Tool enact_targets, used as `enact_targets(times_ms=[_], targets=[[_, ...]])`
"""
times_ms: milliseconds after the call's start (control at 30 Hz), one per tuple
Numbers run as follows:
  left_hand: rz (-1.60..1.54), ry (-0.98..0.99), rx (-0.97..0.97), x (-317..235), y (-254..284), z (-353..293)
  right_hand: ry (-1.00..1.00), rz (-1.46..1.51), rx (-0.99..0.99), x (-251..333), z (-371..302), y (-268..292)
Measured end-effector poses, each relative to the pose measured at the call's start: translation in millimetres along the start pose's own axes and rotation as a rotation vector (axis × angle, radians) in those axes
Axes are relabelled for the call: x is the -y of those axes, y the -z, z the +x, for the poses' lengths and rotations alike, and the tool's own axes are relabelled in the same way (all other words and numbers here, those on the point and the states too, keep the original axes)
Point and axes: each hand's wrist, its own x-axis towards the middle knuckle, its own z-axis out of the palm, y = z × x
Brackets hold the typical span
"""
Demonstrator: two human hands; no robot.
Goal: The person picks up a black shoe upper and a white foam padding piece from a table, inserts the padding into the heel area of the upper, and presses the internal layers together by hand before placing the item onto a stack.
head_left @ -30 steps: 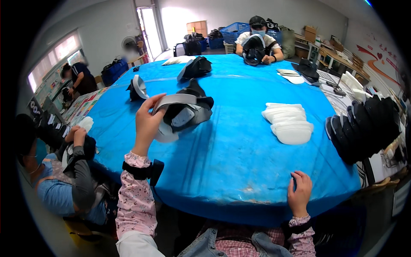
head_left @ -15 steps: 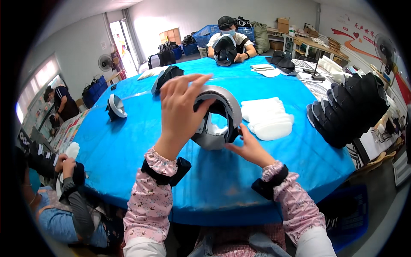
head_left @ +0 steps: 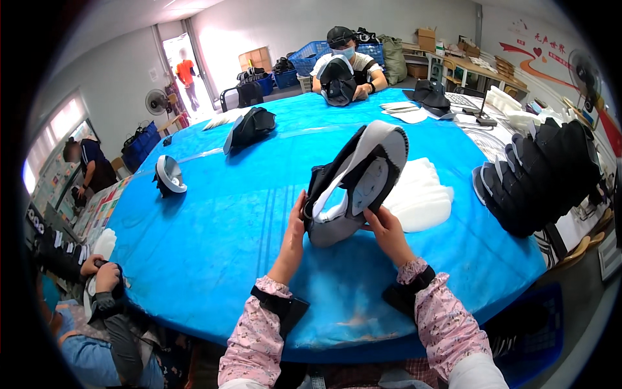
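Black-and-grey fabric cap (head_left: 369, 188) tipped up over the glossy blue plastic-covered table (head_left: 227, 214), left hand (head_left: 291, 236) gripping its left side, right hand (head_left: 390, 236) pinching the lower edge, seemingly to keep the lining visible, soft white rounded pads (head_left: 426, 201) lying just beyond

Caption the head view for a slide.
Left hand and right hand hold a black-and-grey cap above a blue-covered table, near white pads.

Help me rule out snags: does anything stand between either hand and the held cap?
Nothing visible does: the left hand and right hand both touch the cap directly. The white pads lie beyond it.
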Motion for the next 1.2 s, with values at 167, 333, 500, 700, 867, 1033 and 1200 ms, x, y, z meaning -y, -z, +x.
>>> enact_targets(times_ms=[167,333,500,700,867,1033,1200], targets=[[0.232,-0.142,0.001,12,8,-3,-0.036,0.041,0.009,5,-5,0],[0.145,-0.018,-0.085,29,17,-7,0.203,-0.207,0.183,9,-14,-3],[-0.160,0.197,-0.072,17,20,-11,0.205,-0.259,0.197,11,-12,-3],[-0.179,0.083,-0.037,9,5,-6,0.195,-0.059,0.101,12,-7,5],[0.005,-0.086,-0.044,28,15,-4,0.061,-0.275,0.163,2,-10,-4],[-0.158,0.123,0.036,26,8,-4,0.147,-0.259,0.106,2,-10,-4],[-0.122,0.120,0.143,20,8,-6,0.109,-0.121,0.046,2,-12,-3]])
